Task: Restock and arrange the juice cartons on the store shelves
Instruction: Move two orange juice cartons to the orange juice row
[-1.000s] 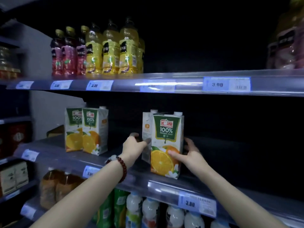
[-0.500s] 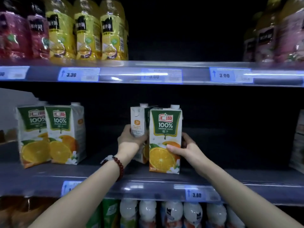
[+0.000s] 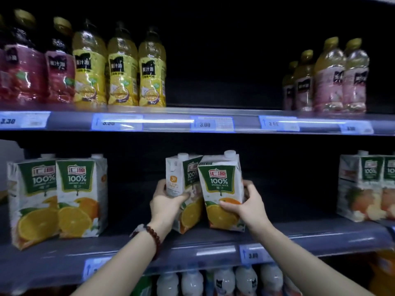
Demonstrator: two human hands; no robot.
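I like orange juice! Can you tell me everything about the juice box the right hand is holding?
The front carton is a tall white box that looks like coated card, with a white screw cap on top, a green label reading 100% orange juice, and sliced oranges pictured below. It stands on the middle shelf, tilted, leaning against the carton behind. The right hand grips its right side, thumb across the front.

The front carton (image 3: 221,191) read "汇源", "100%" and "ORANGE JUICE"; the two cartons at the left (image 3: 57,199) showed "汇源" and "100%" too. Price tags on the upper shelf rail (image 3: 245,122) read "3.30" (image 3: 8,121) and "3.00" (image 3: 204,124). The yellow bottles (image 3: 121,67) bore "美汁源".
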